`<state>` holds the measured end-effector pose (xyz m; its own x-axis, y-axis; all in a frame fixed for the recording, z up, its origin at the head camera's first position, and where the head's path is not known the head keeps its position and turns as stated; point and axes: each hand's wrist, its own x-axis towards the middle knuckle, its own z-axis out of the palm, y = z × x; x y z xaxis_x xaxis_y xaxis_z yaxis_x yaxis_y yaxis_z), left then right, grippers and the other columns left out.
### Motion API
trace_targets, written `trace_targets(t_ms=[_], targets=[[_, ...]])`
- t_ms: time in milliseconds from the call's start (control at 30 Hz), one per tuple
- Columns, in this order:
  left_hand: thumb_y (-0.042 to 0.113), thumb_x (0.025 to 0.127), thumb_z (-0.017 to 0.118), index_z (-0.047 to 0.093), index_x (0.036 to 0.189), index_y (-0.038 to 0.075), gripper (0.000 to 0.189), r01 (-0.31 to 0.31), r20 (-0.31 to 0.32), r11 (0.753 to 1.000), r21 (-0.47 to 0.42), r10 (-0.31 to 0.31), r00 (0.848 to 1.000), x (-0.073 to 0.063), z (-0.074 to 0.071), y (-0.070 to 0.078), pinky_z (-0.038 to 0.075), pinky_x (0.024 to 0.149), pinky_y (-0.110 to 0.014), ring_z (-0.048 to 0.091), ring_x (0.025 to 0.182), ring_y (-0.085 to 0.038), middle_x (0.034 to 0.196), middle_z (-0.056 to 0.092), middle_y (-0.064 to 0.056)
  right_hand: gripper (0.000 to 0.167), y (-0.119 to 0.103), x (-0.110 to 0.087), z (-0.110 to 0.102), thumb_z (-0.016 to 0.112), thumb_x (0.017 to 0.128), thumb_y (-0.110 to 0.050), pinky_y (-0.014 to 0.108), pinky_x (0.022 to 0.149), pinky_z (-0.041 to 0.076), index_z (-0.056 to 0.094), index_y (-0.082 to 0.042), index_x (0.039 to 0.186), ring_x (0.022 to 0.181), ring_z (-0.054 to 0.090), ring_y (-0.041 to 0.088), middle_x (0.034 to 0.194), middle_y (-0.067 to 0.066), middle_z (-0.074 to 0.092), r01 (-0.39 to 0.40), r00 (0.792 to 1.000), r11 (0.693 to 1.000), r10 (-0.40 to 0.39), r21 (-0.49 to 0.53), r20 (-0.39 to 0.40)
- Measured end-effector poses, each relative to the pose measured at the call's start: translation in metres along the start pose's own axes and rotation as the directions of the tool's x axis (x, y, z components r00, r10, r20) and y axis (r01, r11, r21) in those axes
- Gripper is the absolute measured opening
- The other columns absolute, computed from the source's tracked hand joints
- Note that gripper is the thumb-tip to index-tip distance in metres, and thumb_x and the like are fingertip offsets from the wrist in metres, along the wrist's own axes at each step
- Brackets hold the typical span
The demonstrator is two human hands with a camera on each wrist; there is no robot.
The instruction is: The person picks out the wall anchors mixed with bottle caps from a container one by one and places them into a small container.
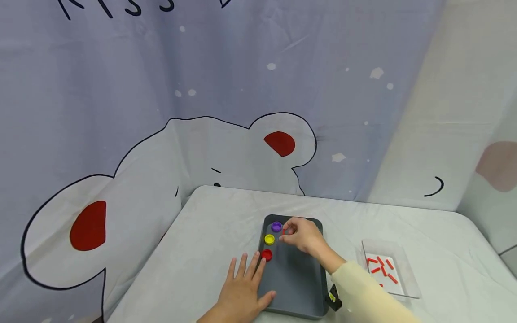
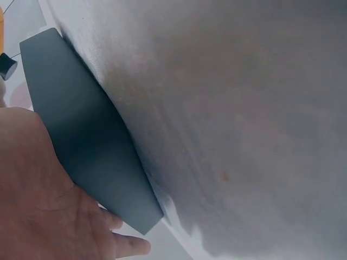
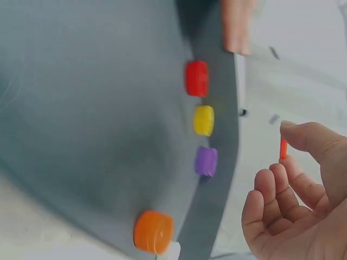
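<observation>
My right hand [image 1: 304,235] pinches a small red stick [image 3: 283,147] between thumb and index finger, above the dark grey tray [image 1: 292,287]. The stick stands roughly upright in the head view. Along the tray's left side sit a purple cap [image 1: 276,226], a yellow cap [image 1: 269,239] and a red cap [image 1: 266,255]. An orange cap [image 3: 153,232] shows in the right wrist view, with something white beside it; my right hand hides it in the head view. My left hand [image 1: 242,291] rests at the tray's near left edge, fingers spread.
A clear plastic box [image 1: 409,273] holding several red sticks [image 1: 383,271] stands right of the tray, past my right forearm. A white cloth [image 1: 218,224] covers the table. Behind it hangs a printed curtain [image 1: 226,67].
</observation>
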<state>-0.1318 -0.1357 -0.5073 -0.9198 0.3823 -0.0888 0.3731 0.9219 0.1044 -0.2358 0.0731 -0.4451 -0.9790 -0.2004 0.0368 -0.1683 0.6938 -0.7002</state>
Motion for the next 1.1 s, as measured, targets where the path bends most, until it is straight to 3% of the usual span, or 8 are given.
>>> trace_targets(t_ms=[333,567,1100], targets=[[0.073,0.097,0.038,0.03,0.161,0.015,0.087,0.004,-0.006,1.0,0.002,-0.004,1.0,-0.002,0.001,0.0,0.012,0.119,-0.064,0.018,0.153,-0.041,0.168,0.023,-0.009,0.022,0.02,-0.022,-0.032,0.084,0.083,-0.021,0.029,0.06,0.045,0.072,-0.012,0.098,0.068,0.053,0.014,0.077,-0.003,0.061,-0.026,0.999,0.994,0.028,0.11,-0.023],[0.073,0.097,0.038,0.033,0.16,0.015,0.086,-0.004,-0.012,1.0,-0.006,0.004,1.0,-0.002,0.003,-0.001,0.012,0.119,-0.065,0.019,0.153,-0.042,0.168,0.024,-0.008,0.024,0.032,-0.034,-0.048,0.085,0.082,-0.025,0.028,0.064,0.045,0.072,-0.012,0.098,0.07,0.055,0.013,0.075,-0.004,0.062,-0.011,1.0,0.995,0.012,0.099,-0.019],[0.072,0.096,0.04,0.033,0.16,0.013,0.087,-0.009,-0.01,0.999,-0.038,0.008,1.0,0.0,-0.001,0.001,0.012,0.118,-0.066,0.018,0.153,-0.043,0.168,0.024,-0.009,0.028,0.059,-0.055,-0.089,0.082,0.085,-0.024,0.03,0.07,0.046,0.071,-0.008,0.105,0.076,0.057,0.016,0.08,0.0,0.063,-0.074,0.997,0.985,0.075,0.154,0.002]])
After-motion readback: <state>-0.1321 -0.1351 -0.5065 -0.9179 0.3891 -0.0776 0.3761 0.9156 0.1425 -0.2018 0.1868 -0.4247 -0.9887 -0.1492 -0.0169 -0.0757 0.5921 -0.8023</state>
